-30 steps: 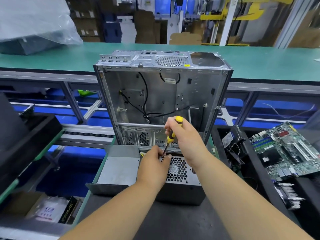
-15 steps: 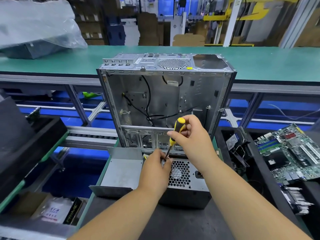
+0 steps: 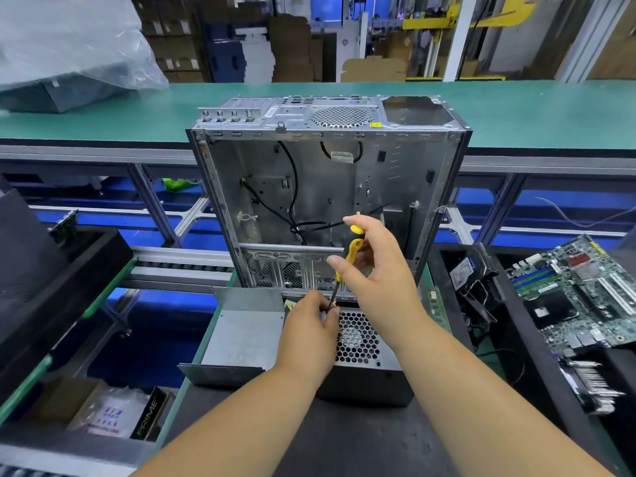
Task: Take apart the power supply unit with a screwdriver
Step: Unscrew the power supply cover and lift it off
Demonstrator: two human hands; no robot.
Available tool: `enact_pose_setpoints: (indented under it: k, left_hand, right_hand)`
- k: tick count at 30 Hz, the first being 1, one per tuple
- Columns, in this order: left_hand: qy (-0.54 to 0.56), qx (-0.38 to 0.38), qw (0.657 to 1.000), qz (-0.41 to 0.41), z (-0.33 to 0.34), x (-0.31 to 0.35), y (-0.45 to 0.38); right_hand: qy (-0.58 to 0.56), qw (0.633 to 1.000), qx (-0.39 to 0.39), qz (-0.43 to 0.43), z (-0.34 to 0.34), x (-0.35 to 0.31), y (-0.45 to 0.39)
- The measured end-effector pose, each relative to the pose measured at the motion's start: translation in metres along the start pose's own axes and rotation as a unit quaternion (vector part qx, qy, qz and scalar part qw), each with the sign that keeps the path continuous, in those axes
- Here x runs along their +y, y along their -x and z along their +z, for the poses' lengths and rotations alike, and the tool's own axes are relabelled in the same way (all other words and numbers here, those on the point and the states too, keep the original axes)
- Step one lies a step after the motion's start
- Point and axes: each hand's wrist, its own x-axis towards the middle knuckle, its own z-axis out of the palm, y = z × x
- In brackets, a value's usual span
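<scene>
Right hand (image 3: 378,270) fingers loosened on screwdriver (image 3: 349,256), left hand (image 3: 309,325) seemingly pinching its tip

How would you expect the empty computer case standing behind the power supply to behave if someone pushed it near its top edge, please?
The computer case stands upright and tall on a narrow base, so a high push would probably tip it rather than slide it. It looks stripped, with only a few black cables inside, so likely light for its size. Its sheet-metal panels should stay stiff.

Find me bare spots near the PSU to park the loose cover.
Free: dark mat in front of the power supply unit, between the forearms; green bench behind the computer case. Crowded: right tray with the motherboard.
</scene>
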Motion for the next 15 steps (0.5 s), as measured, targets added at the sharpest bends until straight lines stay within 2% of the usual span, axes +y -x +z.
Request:
enact_pose_setpoints:
  k: [6, 12, 15]
  left_hand:
    - [0.012, -0.004, 1.0, -0.007, -0.0001, 0.0007, 0.0]
    - [0.02, -0.008, 1.0, -0.015, -0.0004, 0.0012, -0.0008]
    - [0.026, -0.024, 0.999, -0.017, -0.0017, 0.0014, -0.0015]
  right_hand:
    - [0.051, 0.999, -0.003, -0.003, -0.0013, 0.0005, -0.0021]
    - [0.028, 0.998, -0.058, 0.021, -0.0026, -0.0015, -0.0013]
    - [-0.009, 0.998, -0.057, 0.024, -0.0069, 0.002, 0.0]
